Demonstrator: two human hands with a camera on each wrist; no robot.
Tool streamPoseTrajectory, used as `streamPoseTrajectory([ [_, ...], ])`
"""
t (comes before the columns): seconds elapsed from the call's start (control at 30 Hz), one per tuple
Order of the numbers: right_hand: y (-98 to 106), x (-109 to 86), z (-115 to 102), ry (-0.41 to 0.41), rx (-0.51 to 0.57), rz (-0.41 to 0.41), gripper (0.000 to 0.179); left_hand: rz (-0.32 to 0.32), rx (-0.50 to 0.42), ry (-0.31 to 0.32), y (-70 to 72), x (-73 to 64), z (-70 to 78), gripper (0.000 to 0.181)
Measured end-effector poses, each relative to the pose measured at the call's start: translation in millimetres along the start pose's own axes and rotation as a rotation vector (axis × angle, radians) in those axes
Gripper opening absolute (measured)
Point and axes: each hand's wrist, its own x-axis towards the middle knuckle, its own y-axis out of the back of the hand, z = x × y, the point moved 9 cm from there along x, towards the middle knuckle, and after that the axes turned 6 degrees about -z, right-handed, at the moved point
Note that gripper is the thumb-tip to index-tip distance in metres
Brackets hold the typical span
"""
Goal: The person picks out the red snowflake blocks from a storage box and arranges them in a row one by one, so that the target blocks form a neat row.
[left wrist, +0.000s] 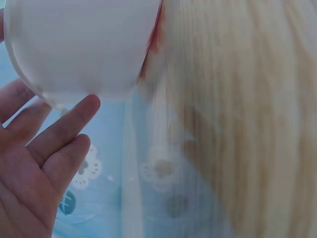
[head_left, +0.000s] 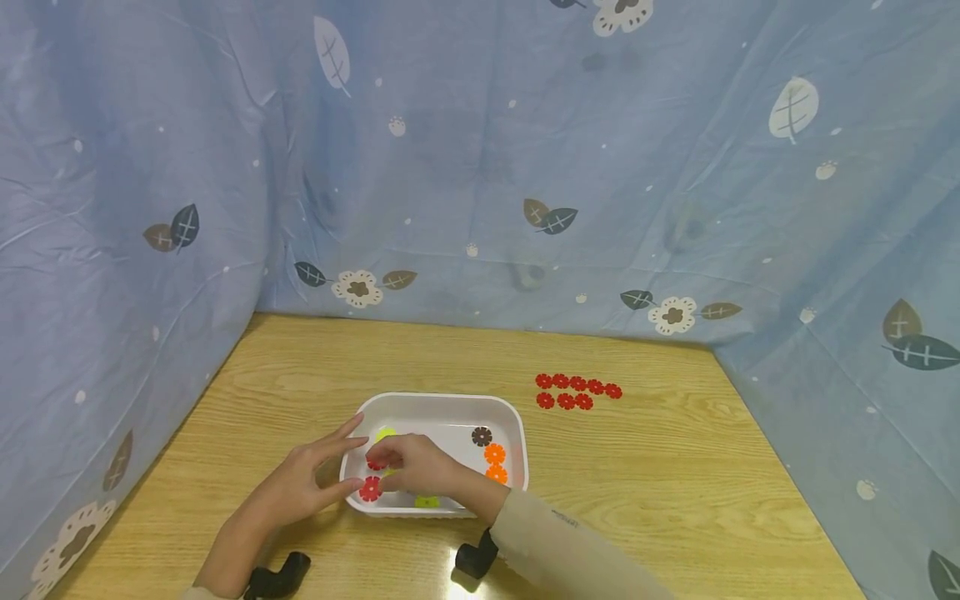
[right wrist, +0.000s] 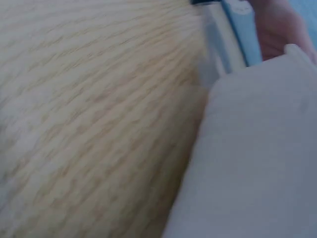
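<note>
A white plastic tray (head_left: pixel 450 398) sits on the wooden table with small notched discs in it. My left hand (head_left: pixel 303 479) is at the tray's left end, thumb and fingers spread; in the left wrist view its straight fingers (left wrist: pixel 74 124) lie along the tray's outer wall (left wrist: pixel 79 49). Inside the tray, my right hand (head_left: pixel 416 467) reaches down with bent fingers, its fingertips right at a partly covered red disc (head_left: pixel 377 466). I cannot tell whether it pinches that disc. Another red disc (head_left: pixel 371 489) lies beside the right thumb. The right wrist view shows mostly sleeve and table.
Yellow discs (head_left: pixel 386 433) lie around the right hand. A brown disc (head_left: pixel 482 436) and orange discs (head_left: pixel 494 454) are at the tray's right end. Several red discs (head_left: pixel 577 383) form two rows on the table, back right. Blue patterned cloth (head_left: pixel 480 167) surrounds the table.
</note>
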Motion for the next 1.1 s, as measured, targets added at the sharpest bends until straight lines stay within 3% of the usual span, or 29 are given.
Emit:
streamPoseTrajectory([
  [0.3,-13.4,8.7,1.8,-0.024,-0.254,-0.024,0.036,0.012,-0.003,-0.015,0.4,-0.8,0.4,0.049],
  [0.47,-17.9,12.0,-0.1,-0.003,-0.328,-0.037,0.036,0.030,0.011,-0.019,2.0,-1.4,0.3,0.049],
  [0.67,-22.4,17.1,-7.8,0.060,-0.513,-0.046,0.032,0.024,0.001,-0.004,1.9,-0.5,-0.8,0.050],
  [0.83,-24.4,19.9,-12.2,0.109,-0.578,-0.045,0.026,0.023,0.004,-0.013,1.5,-0.2,0.5,0.051],
  [1.1,-30.8,20.5,-14.8,0.168,-0.671,-0.097,0.030,0.013,-0.016,0.003,0.8,0.0,0.4,0.051],
])
